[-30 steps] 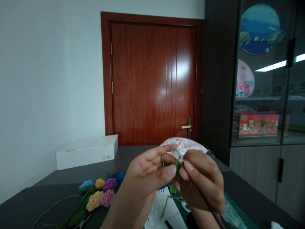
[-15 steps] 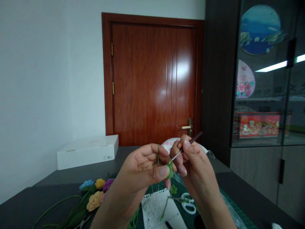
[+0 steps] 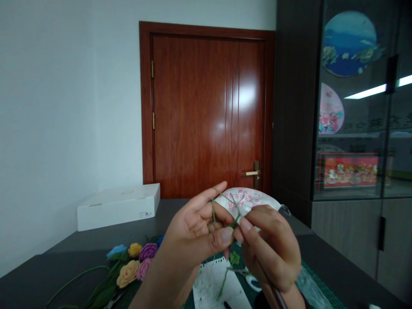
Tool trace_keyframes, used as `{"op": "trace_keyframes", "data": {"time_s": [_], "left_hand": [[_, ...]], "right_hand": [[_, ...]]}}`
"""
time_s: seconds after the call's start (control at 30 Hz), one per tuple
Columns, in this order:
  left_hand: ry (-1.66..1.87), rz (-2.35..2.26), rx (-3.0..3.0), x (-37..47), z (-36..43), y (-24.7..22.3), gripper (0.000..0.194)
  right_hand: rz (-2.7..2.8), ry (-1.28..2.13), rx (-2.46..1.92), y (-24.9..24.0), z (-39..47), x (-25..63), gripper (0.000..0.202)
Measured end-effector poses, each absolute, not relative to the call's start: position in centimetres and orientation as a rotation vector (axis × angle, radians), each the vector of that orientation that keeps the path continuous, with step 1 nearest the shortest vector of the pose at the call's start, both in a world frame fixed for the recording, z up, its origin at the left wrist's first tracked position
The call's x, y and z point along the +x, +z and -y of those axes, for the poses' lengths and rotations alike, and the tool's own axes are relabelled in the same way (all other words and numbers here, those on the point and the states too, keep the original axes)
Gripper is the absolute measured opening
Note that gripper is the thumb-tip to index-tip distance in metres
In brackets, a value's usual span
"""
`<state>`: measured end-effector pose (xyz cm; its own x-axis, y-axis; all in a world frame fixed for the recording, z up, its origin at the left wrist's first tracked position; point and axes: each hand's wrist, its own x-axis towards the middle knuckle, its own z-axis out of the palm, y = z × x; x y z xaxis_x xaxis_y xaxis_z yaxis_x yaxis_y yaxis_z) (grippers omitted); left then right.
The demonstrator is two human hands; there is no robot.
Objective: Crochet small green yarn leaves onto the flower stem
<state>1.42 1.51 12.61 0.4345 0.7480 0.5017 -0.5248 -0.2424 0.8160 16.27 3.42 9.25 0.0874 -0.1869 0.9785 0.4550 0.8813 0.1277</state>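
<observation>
My left hand [image 3: 193, 236] pinches a small green crochet piece [image 3: 234, 224] between thumb and fingers; most of it is hidden. Green yarn [image 3: 213, 210] loops over the raised index finger and runs down to the piece. Right beside it, my right hand [image 3: 273, 242] is closed, its thumb and index fingertips at the yarn by the piece. A crochet hook [image 3: 273, 288] lies in that hand, its dark handle slanting down out of the palm. Its tip is hidden.
Crocheted flowers [image 3: 128, 274] lie at the left, near a white box [image 3: 119, 208]. Under my hands are a notebook page [image 3: 215, 285], a green cutting mat [image 3: 318, 279] and partly covered scissors [image 3: 253, 282]. A white bag with pink print [image 3: 247, 198] stands behind.
My right hand has turned over, so the hook's handle now points down instead of up to the right. Its fingertips have come to the yarn. My left index finger has lifted, stretching the yarn.
</observation>
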Motion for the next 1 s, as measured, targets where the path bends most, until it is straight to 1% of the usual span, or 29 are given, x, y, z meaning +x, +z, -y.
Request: {"op": "trace_keyframes", "data": {"time_s": [0.07,0.13,0.2,0.33,0.4,0.47,0.53,0.57,0.63,0.67,0.7,0.73,0.77,0.83,0.9,0.93,1.0], "left_hand": [[1.056,-0.121,1.298,1.5,-1.9,12.5,0.062],[0.958,-0.041,1.252,1.4,-2.2,12.5,0.058],[0.928,-0.004,1.241,1.0,-2.4,12.6,0.06],[0.941,0.024,1.267,0.2,-2.5,13.0,0.061],[0.957,0.024,1.287,0.0,-2.4,13.1,0.059],[1.01,-0.028,1.33,0.2,-2.3,13.1,0.063],[1.103,-0.128,1.389,0.5,-1.9,13.0,0.068],[1.159,-0.184,1.415,0.6,-1.8,13.0,0.07],[1.261,-0.251,1.452,1.0,-1.4,12.9,0.07],[1.296,-0.253,1.459,1.2,-1.3,12.8,0.07],[1.31,-0.246,1.451,1.3,-1.3,12.7,0.068],[1.288,-0.219,1.437,1.4,-1.3,12.6,0.067],[1.245,-0.199,1.403,1.5,-1.3,12.6,0.064],[1.069,-0.104,1.336,1.6,-1.6,12.5,0.055],[0.942,-0.016,1.292,1.4,-1.9,12.5,0.052],[0.911,0.014,1.279,1.3,-2.1,12.5,0.054],[0.899,0.035,1.268,0.9,-2.4,12.6,0.057]], "right_hand": [[1.399,-0.494,-0.102,9.0,-3.5,16.1,0.021],[1.296,-0.253,-0.018,9.3,-3.5,15.5,0.009],[1.197,0.075,0.044,9.8,-3.3,14.9,0.004],[1.153,0.583,0.094,10.8,-2.7,14.6,0.015],[1.159,0.764,0.067,11.2,-2.6,14.6,0.023],[1.186,0.878,0.014,11.3,-2.7,14.5,0.028],[1.239,0.828,-0.041,11.2,-2.9,14.5,0.028],[1.269,0.701,-0.073,11.1,-3.1,14.6,0.024],[1.343,0.25,-0.161,10.6,-3.3,15.2,0.012],[1.361,-0.015,-0.216,10.3,-3.3,15.5,0.011],[1.402,-0.267,-0.264,10.0,-3.4,15.8,0.018],[1.397,-0.421,-0.3,9.8,-3.4,16.1,0.024],[1.405,-0.491,-0.276,9.5,-3.4,16.2,0.026],[1.388,-0.439,-0.145,9.3,-3.4,16.0,0.021],[1.287,-0.132,-0.044,9.4,-3.3,15.5,0.007],[1.239,0.044,-0.003,9.6,-3.2,15.2,0.004],[1.174,0.345,0.058,10.1,-3.0,14.9,0.011]]}}
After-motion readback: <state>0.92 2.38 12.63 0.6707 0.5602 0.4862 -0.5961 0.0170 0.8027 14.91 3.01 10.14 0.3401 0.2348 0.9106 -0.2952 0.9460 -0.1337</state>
